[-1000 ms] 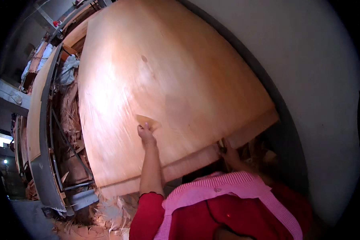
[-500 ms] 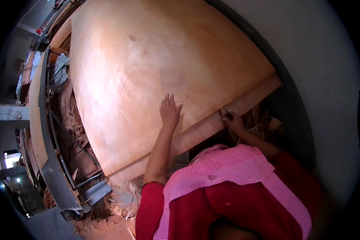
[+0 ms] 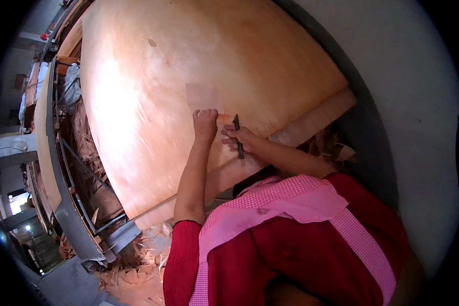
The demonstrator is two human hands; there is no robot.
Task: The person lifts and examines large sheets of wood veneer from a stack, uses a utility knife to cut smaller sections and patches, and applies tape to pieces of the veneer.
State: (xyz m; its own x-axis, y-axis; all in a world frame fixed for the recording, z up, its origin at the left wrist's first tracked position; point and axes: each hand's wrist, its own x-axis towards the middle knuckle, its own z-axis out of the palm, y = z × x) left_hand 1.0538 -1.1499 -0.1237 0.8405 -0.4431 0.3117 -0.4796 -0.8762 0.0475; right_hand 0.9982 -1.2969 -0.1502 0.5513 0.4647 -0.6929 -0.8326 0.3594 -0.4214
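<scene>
A large, pale wooden veneer sheet (image 3: 153, 127) spreads out in front of me. My left hand (image 3: 205, 125) rests on it with the fingers curled in, touching the lower edge of a greyish rectangular patch (image 3: 203, 96). Whatever those fingers may hold is hidden. To the right of them a small orange strip (image 3: 224, 118) shows on the sheet. My right hand (image 3: 242, 137) is closed around a dark, narrow, knife-like tool (image 3: 237, 124), which points away from me over the sheet near its front edge. The hands are close together but apart.
Below the top sheet's front edge another wooden layer (image 3: 316, 112) sticks out. Torn veneer scraps (image 3: 137, 278) litter the floor at the lower left. A metal frame (image 3: 76, 232) stands along the left, with a whitish plastic bag (image 3: 71, 84) behind. Grey floor (image 3: 392, 76) lies to the right.
My right hand has moved left and forward from the front edge onto the sheet, bringing the dark tool into clear view. My left hand has curled its spread fingers and shifted slightly left and forward.
</scene>
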